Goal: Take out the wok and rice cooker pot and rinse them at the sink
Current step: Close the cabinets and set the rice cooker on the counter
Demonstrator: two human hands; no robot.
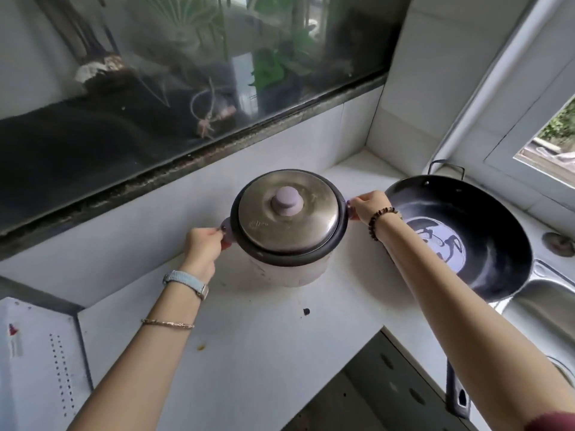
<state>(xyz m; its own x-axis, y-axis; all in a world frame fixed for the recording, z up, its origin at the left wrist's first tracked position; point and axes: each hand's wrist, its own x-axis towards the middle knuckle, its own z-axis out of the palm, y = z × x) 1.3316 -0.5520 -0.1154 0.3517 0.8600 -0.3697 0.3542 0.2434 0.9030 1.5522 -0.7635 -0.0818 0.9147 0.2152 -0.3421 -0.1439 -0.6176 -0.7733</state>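
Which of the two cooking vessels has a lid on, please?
The rice cooker, held between the left hand and right hand: a metal lid covers it, whereas the black wok is uncovered.

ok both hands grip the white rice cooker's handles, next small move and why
Probably free the right hand and lift the round steel lid by its lilac knob: the lid closes the white rice cooker, so nothing inside can come out yet, and the left hand on its handle can steady it.
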